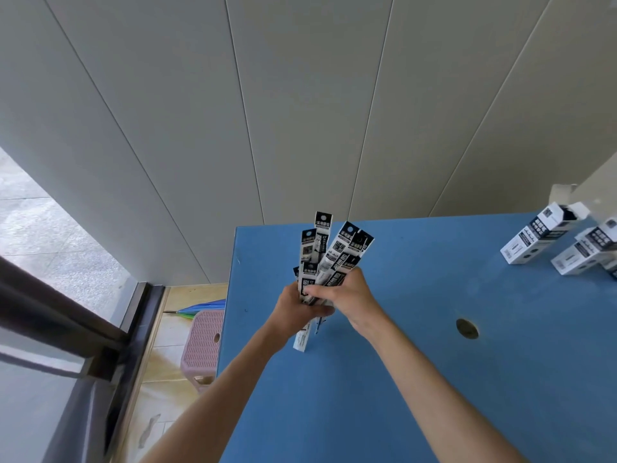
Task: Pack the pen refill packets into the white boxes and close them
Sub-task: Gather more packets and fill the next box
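Observation:
Both hands hold one upright bundle of several long black-and-white pen refill packets (329, 253) over the blue table (417, 379), near its left edge. My left hand (298, 304) grips the bundle from the left. From the right, my right hand (345, 292) wraps its fingers round the same bundle. The packets fan out at the top, and their lower ends touch the table below my hands. White boxes with black labels lie at the table's far right: one with its end flap open (537, 238), another (586, 250) beside it.
A round cable hole (466, 328) sits in the table right of my hands. Grey wall panels rise behind the table. Left of it on the floor stand a pink plastic stool (202, 345) and a folded umbrella (197, 310). A dark door frame (66, 322) runs along the left.

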A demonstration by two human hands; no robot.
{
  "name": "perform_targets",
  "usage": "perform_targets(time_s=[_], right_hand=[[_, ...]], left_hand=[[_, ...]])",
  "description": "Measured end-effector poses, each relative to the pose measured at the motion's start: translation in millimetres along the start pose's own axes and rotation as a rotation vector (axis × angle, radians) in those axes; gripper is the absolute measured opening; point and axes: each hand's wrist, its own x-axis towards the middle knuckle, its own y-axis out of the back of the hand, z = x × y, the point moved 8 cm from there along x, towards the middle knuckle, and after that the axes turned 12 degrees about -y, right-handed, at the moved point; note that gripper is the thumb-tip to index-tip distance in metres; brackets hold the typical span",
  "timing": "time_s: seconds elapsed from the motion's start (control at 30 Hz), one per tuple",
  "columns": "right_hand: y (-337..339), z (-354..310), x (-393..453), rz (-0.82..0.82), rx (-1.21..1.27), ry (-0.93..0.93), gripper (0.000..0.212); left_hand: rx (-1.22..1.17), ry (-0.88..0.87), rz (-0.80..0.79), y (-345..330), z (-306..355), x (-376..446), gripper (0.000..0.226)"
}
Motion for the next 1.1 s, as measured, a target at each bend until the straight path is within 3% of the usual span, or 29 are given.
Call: perform_targets(time_s=[0.23,0.37,0.5,0.7,0.9,1.1], right_hand=[[3,16,-7,-0.098,-0.078,0.000,0.052],[11,31,-4,-0.071,0.016,-0.056,0.061],[27,44,6,0.029,0.108,-0.090,0.052],[59,60,6,0.106,-0.027,-0.165,0.063],[67,79,6,0.107,-0.036,-0.248,0.061],[91,99,1,0.178,-0.074,-0.294,0.046]], left_hand=[[-0.032,0.044,-0.002,-14,-18,-12,0.037],[0.002,0.045,0.003,-20,-24,-13,0.033],[0.039,0.090,0.039,-22,-31,-14,0.014],[0.049,0.159,0.096,-9,-35,-14,0.008],[0.123,0.254,0.166,2,-48,-13,0.026],[0.250,0.293,0.203,9,-47,-15,0.021]])
